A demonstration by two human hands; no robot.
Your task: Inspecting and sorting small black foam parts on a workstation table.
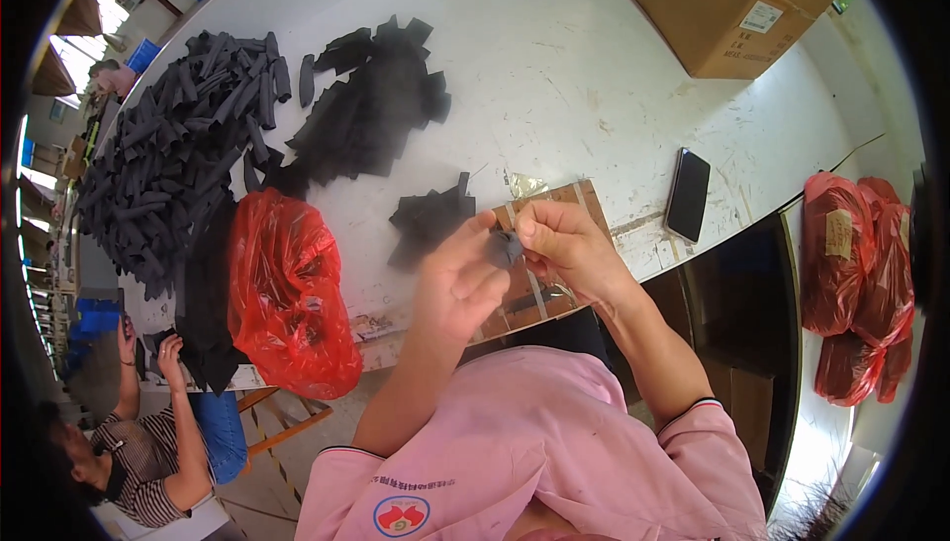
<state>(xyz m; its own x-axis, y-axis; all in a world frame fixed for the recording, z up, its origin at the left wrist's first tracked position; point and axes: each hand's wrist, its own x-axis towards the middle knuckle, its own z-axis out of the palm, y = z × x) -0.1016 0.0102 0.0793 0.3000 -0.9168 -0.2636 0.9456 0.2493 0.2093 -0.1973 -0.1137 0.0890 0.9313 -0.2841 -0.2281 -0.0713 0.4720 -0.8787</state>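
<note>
One small dark piece (507, 247) is between the left hand (457, 282) and the right hand (571, 244), above the brown board (591, 202) at the near edge of the table (594, 96). The right thumb and forefinger pinch the piece. The left fingers come to its other side, but how firmly they press I cannot tell, because the fingers cover part of it.

In my judgement, the main danger is slipping: the piece is small and looks soft, so if the right pinch becomes loose while the left fingers do not hold well, it could turn crooked or fall. The board reaches the table edge, so a dropped piece could go to the lap or the floor.

The small heap (431, 224) lies just beyond the left hand, and its pieces are loose; a wide movement of the wrist could push them out of order. The red bag (287, 294) is left of the left forearm and partly hangs over the edge; an elbow could catch its thin film and drag it down. The phone (688, 195) lies near the edge too, and the right arm could knock it.
</note>
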